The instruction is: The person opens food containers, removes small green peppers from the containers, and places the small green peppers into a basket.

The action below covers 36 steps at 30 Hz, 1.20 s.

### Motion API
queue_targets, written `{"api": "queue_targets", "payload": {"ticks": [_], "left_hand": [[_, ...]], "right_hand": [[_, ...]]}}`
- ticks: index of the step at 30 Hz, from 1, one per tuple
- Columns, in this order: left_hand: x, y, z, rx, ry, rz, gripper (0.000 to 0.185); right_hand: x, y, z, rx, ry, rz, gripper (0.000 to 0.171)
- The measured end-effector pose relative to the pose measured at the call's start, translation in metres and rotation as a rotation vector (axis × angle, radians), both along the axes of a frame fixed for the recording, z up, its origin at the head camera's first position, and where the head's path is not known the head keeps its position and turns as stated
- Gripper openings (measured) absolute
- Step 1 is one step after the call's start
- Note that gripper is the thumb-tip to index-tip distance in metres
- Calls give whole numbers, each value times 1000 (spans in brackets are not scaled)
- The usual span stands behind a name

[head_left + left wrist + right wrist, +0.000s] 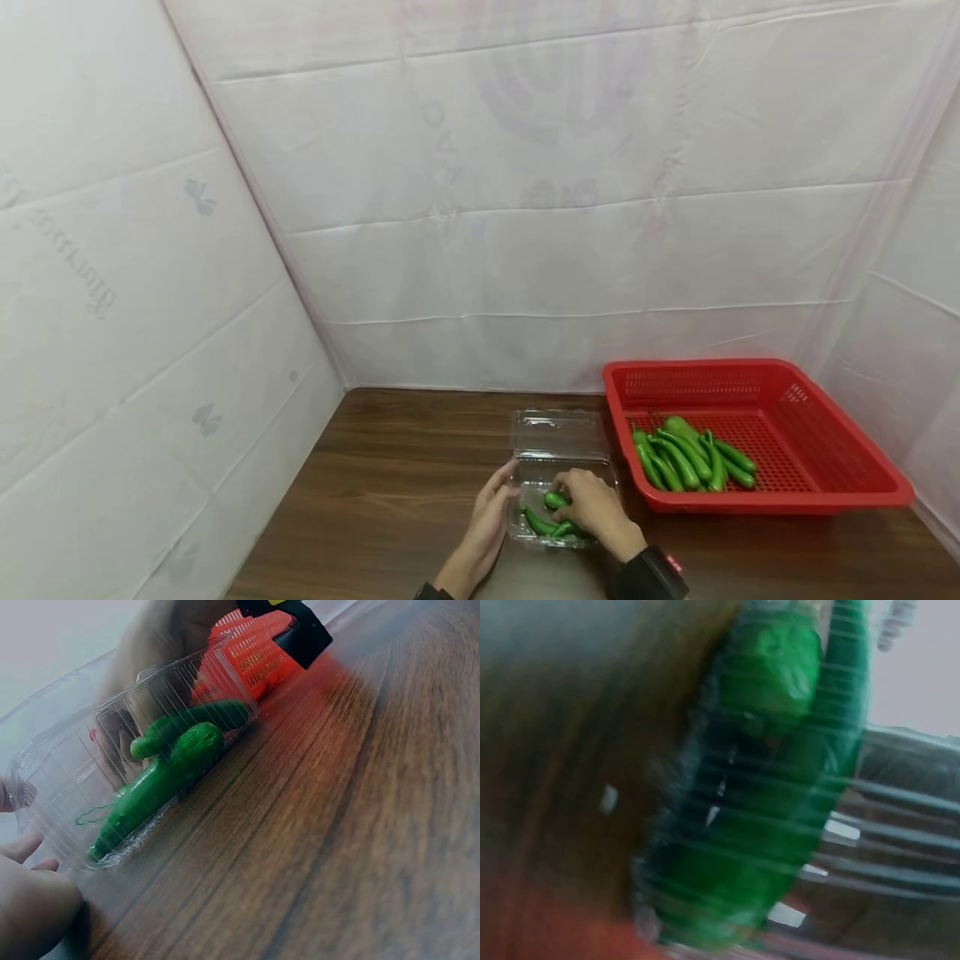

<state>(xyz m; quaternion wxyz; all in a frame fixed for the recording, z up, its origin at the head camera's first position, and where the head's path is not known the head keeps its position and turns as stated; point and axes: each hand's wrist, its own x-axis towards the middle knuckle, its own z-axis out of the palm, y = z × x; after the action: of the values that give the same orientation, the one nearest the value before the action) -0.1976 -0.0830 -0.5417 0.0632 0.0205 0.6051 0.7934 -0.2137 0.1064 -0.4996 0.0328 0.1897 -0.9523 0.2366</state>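
Observation:
A clear plastic clamshell box [566, 465] stands on the table with its lid folded back, away from the person. Several green chili peppers [538, 522] lie in its near part; the left wrist view shows them through the wall, a thick pepper [154, 787] in front. My left hand [483, 525] touches the box's left side with fairly straight fingers. Inside the box, my right hand [596, 504] pinches a green chili pepper [556, 500] between thumb and fingers. Blurred peppers [772, 671] behind the ribbed clear wall fill the right wrist view; that hand's fingers are hardly visible there.
To the right of the box, close beside it, is a red plastic basket [825, 498] with a heap of green chili peppers [686, 458] in its left half. The brown wooden table [390, 475] extends to the left. White sheeting [480, 267] hangs behind and at both sides.

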Motion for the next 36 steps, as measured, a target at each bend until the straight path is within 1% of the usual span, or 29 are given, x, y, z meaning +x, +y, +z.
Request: {"api": "queue_targets", "payload": {"ticks": [2, 7, 11, 18, 25, 30, 32, 36], "left_hand": [[0, 0, 0, -2, -1, -2, 63], [0, 1, 0, -4, 1, 4, 63], [-1, 1, -1, -5, 5, 6, 62], [-1, 1, -1, 4, -3, 4, 62], [-1, 1, -2, -3, -2, 8, 62], [0, 1, -1, -7, -3, 6, 62], [0, 0, 1, -17, -10, -2, 63], [1, -1, 3, -32, -17, -16, 65]], "right_hand": [[0, -1, 0, -12, -8, -27, 29], [1, -1, 1, -32, 6, -69, 24], [4, -2, 4, -43, 27, -83, 23], [11, -2, 16, -59, 153, -92, 26], [19, -1, 33, -151, 230, -108, 32], [27, 0, 43, -152, 324, -98, 30], [29, 0, 48, -149, 349, -99, 31], [33, 2, 57, -157, 344, -120, 32]]}}
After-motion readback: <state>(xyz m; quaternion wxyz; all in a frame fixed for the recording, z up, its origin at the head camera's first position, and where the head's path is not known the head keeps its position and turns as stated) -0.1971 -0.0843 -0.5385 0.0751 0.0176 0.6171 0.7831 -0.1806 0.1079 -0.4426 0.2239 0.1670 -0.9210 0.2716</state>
